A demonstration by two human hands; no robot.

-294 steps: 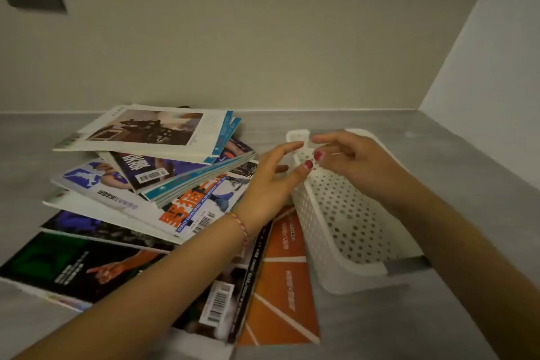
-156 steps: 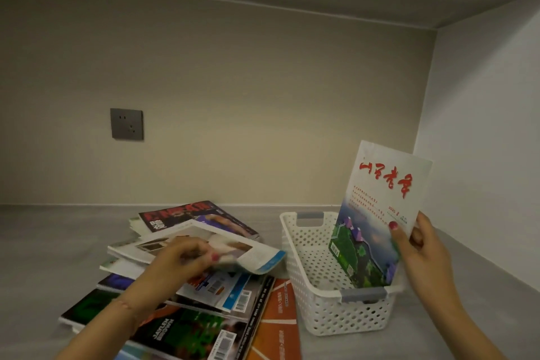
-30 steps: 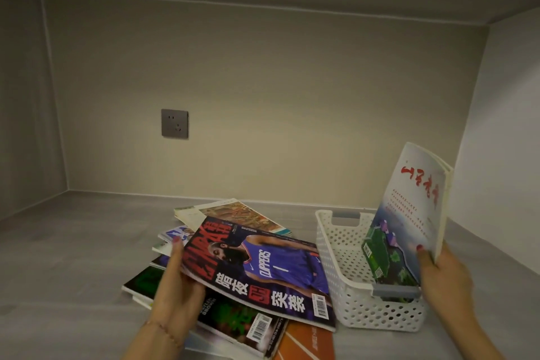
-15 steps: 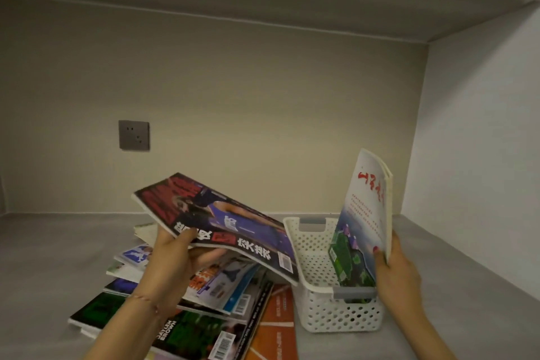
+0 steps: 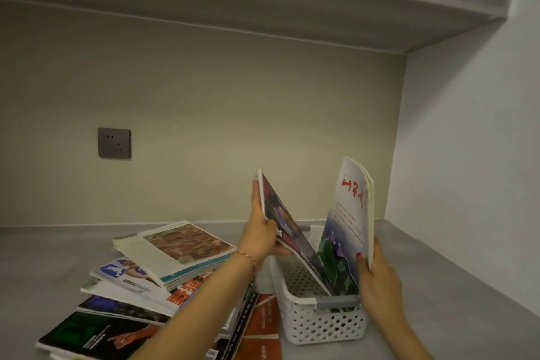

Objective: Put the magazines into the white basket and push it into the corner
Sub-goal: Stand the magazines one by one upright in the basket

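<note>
The grey counter [image 5: 438, 286] runs back to a beige rear wall [image 5: 233, 126] and meets a pale side wall [image 5: 467, 155] at 3 o'clock; the two walls join in a corner just behind the white basket [image 5: 324, 327], with bare counter between the basket and that corner and a strip of bare counter to the basket's right. A shelf [image 5: 321, 9] closes the space overhead, and a grey socket [image 5: 114, 143] sits on the rear wall at 10 o'clock. The basket is narrow, with perforated walls and a grey handle on its near end, and stands near the counter's middle. In it a white-covered magazine [image 5: 350, 213] with red lettering stands nearly upright at its right side, and the right hand [image 5: 380, 283] is clamped on its lower right edge, thumb on the cover. The left hand [image 5: 260, 237] grips a dark-covered magazine [image 5: 289, 237] by its left edge, tilted steeply, its lower end down inside the basket and leaning towards the white one. At 8 o'clock from the basket, just beside it, a loose pile of magazines [image 5: 163, 272] lies fanned flat on the counter, an orange cover [image 5: 260, 327] at its near right edge.
</note>
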